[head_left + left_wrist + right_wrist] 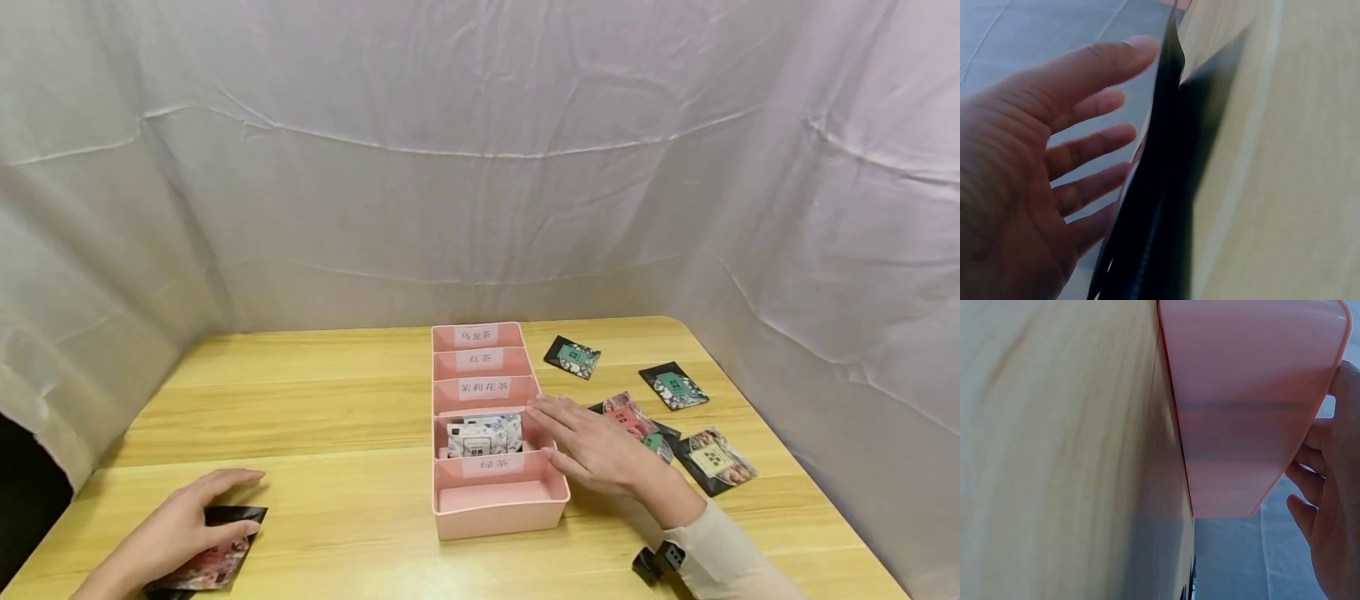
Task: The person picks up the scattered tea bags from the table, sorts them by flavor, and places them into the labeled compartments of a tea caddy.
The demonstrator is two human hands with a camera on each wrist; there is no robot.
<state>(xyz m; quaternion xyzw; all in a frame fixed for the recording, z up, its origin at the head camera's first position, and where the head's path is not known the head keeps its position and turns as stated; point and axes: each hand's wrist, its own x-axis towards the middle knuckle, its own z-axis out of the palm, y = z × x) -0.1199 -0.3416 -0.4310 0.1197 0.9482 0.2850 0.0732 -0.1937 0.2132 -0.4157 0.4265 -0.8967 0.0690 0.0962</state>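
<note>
Head view overhead; wrist views close beside table (337, 417).

1. Your left hand (176, 529) lies low at the frame's lower left, palm down, fingers loosely spread and nearly straight.
2. Your right hand (592, 450) reaches in from the lower right, fingers extended flat, sleeve at the wrist.

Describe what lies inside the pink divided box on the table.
In the pink box, one middle compartment holds white patterned packets. The nearest compartment looks empty. The three far compartments' floors are hidden behind their labelled dividers.
</note>
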